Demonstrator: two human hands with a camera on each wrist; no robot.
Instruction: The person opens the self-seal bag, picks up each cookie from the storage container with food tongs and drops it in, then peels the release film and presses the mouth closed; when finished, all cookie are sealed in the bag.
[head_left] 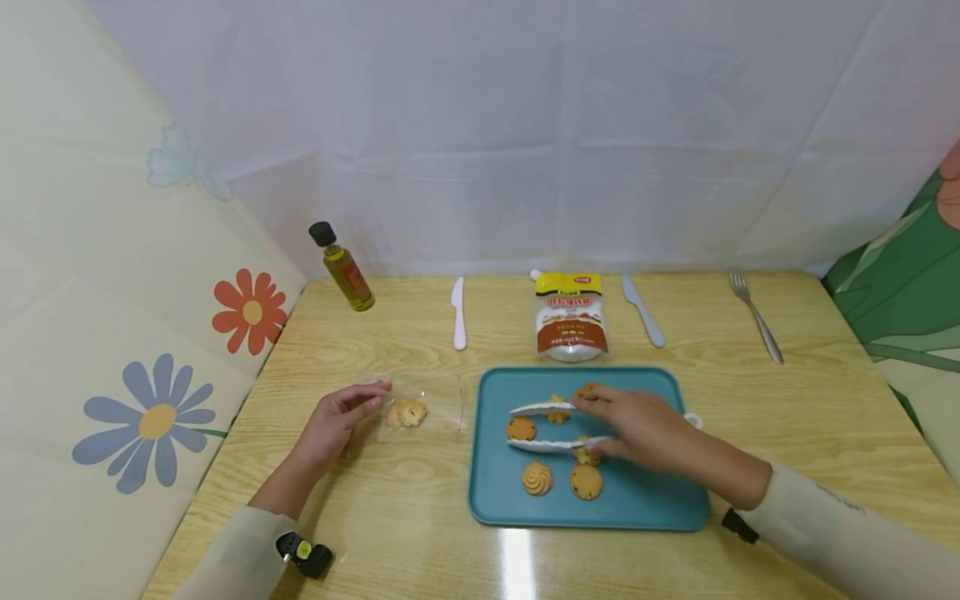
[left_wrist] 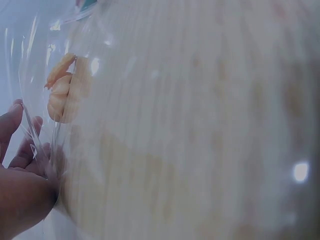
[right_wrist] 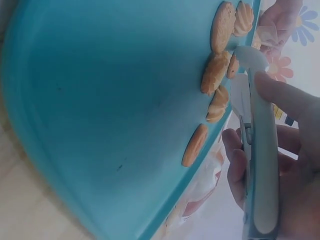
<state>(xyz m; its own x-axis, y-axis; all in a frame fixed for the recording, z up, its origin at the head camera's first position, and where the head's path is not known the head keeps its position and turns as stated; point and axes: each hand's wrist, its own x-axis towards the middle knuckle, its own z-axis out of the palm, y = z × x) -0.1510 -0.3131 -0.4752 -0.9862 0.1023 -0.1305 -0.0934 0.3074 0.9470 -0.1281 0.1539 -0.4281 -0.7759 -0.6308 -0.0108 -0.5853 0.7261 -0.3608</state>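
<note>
My left hand (head_left: 339, 418) pinches the left edge of a clear plastic bag (head_left: 444, 408) lying on the table. Inside that bag are a few cookies (head_left: 407, 413), seen again as cookies (left_wrist: 61, 97) through the film in the left wrist view. With my right hand (head_left: 637, 425) I grip white tongs (right_wrist: 265, 150), their arms spread apart above the blue tray (head_left: 600, 517). Around the tips lie several cookies: a round one (head_left: 521, 428) between the arms, a swirled one (head_left: 537, 479) and a speckled round one (head_left: 587, 482) nearer me. My fingers partly cover others.
Behind the tray stands a yellow and red pouch (head_left: 572, 321), flanked by a pink knife (head_left: 459, 313) and a grey knife (head_left: 642, 311). An oil bottle (head_left: 347, 271) is at the back left, a fork (head_left: 756, 318) at the back right.
</note>
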